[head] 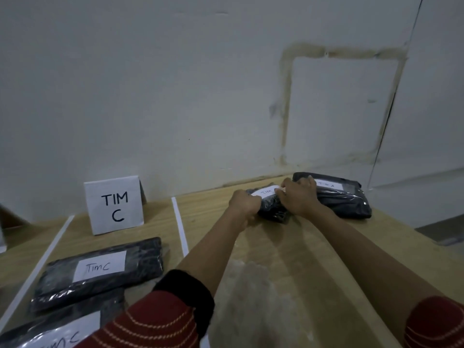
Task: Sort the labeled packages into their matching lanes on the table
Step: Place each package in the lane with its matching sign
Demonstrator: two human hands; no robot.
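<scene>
Near the wall (pixel 175 96), left hand (pixel 244 203) and right hand (pixel 298 197) tight around package (pixel 272 209), long axis left-right.

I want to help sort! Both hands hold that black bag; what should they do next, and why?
Probably lift the package and uncover its label: the left hand and right hand both grip it, and the right hand hides the letter after TIM.

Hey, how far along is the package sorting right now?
Done: a Tim C package and a second Tim C package lie in the lane before the Tim C sign. In hand: the left hand and right hand grip a dark package right of the tape line; its label's last letter is hidden. Left: placing it, plus the far package behind it, label too blurred to read.
</scene>
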